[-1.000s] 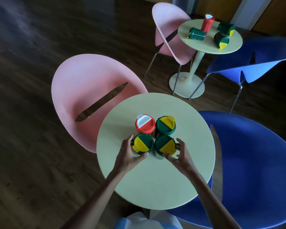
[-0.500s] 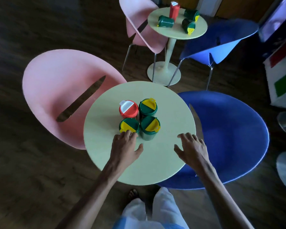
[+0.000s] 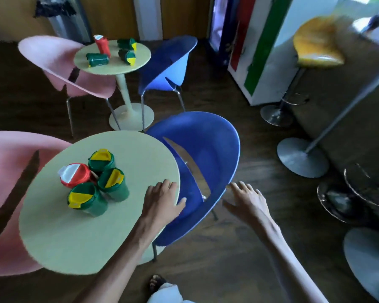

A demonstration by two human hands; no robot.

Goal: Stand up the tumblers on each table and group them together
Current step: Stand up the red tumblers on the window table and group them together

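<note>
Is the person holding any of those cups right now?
No. Both the left hand and right hand are open and empty; the four tumblers stand untouched.

The near table [image 3: 79, 241] is showing pale yellow-green, carrying one red tumbler [image 3: 74, 174] with a white lid flap and three green tumblers [image 3: 113, 182] with yellow-and-green lids. A pink chair [image 3: 4, 171] and a blue chair [image 3: 206, 136] are flanking it over dark brown flooring [image 3: 239, 248].
</note>
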